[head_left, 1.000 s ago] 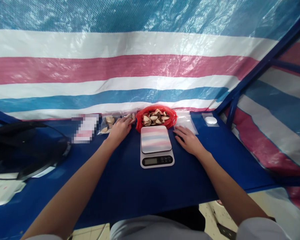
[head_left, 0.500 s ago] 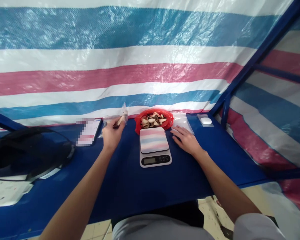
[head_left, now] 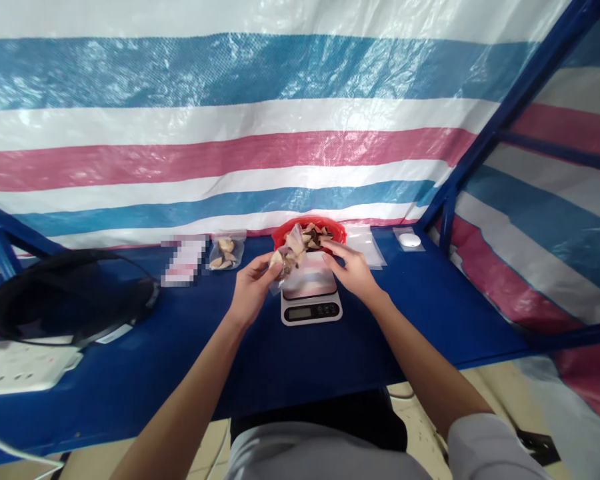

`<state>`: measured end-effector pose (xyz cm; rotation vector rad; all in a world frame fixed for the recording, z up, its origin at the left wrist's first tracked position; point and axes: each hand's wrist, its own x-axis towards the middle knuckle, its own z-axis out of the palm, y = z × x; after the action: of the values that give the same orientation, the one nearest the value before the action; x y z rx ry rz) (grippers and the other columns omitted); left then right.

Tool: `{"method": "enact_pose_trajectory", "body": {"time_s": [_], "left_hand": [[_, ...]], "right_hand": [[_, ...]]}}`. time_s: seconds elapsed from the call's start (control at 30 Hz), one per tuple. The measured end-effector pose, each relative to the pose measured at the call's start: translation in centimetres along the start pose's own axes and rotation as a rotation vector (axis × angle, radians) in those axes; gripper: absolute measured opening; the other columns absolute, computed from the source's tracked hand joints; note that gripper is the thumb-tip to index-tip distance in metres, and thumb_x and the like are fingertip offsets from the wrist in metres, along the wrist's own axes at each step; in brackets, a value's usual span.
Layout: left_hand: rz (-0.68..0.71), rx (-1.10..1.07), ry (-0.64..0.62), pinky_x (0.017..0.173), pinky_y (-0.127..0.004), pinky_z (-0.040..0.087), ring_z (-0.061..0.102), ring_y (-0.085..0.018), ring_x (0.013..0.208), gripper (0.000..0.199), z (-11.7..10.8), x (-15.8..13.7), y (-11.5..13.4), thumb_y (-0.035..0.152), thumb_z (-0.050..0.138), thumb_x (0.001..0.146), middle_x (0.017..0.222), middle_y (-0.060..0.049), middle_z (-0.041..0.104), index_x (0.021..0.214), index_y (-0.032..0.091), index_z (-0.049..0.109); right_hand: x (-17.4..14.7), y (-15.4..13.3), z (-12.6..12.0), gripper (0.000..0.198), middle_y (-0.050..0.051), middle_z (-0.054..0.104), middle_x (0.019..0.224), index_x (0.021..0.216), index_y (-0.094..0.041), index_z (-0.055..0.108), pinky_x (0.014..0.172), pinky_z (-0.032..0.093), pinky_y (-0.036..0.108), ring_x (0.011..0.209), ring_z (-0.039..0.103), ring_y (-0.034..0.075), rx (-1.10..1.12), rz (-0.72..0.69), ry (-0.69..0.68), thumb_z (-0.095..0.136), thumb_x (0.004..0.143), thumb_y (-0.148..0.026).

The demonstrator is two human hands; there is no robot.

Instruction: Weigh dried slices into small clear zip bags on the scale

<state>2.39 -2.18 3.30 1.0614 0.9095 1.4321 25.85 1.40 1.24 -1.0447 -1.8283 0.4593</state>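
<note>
My left hand (head_left: pixel 251 285) pinches a clear plastic bag (head_left: pixel 286 265) with pale and dark-edged dried slices inside, held over the left part of a white kitchen scale (head_left: pixel 311 313). Its upper end stands before a red plastic bag (head_left: pixel 339 230), which lies open behind the scale with more of these slices (head_left: pixel 320 235). My right hand (head_left: pixel 351 267) is at the scale's right rear, thumb and fingers apart, fingertips by the front of the red bag. Nothing shows in its grasp. The held bag hides part of the weighing plate.
To the left lie another filled clear bag (head_left: pixel 226 251), a blurred-out phone (head_left: pixel 186 260), a black round mesh item (head_left: pixel 70 293) and a white power strip (head_left: pixel 25 367). Flat clear bags (head_left: pixel 370 247) and a white oval object (head_left: pixel 409 241) are on the right. Striped sheeting (head_left: pixel 230 160) rises behind.
My left hand has moved right from beside the phone to over the scale, carrying a clear bag; another filled bag now shows where it was. My right hand has shifted left towards the red bag.
</note>
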Motion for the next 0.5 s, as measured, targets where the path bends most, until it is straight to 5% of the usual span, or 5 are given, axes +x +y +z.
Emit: {"method": "enact_pose_trajectory", "body": {"time_s": [0.2,0.5], "left_hand": [[-0.166,-0.198,-0.076,0.073,-0.027,0.057,0.072,-0.017,0.08,0.034,0.3,-0.5,-0.3,0.03,0.091,0.068,0.089,-0.004,0.078,0.097,0.019,0.078],[-0.269,-0.243,-0.138,0.075,-0.029,0.06,0.074,-0.018,0.082,0.036,-0.4,0.1,-0.5,0.026,0.089,0.072,0.095,-0.005,0.078,0.105,0.018,0.076]], "right_hand": [[0.7,-0.4,1.3,0.043,0.007,0.073,0.125,0.123,-0.022,0.072,0.109,0.051,0.042,0.117,0.069,0.025,0.442,0.241,0.048,0.068,0.088,-0.046],[1.7,-0.9,1.1,0.047,0.005,0.077,0.111,0.107,-0.023,0.079,0.081,0.064,0.039,0.098,0.072,0.024,0.657,0.445,0.001,0.083,0.069,-0.051]]}}
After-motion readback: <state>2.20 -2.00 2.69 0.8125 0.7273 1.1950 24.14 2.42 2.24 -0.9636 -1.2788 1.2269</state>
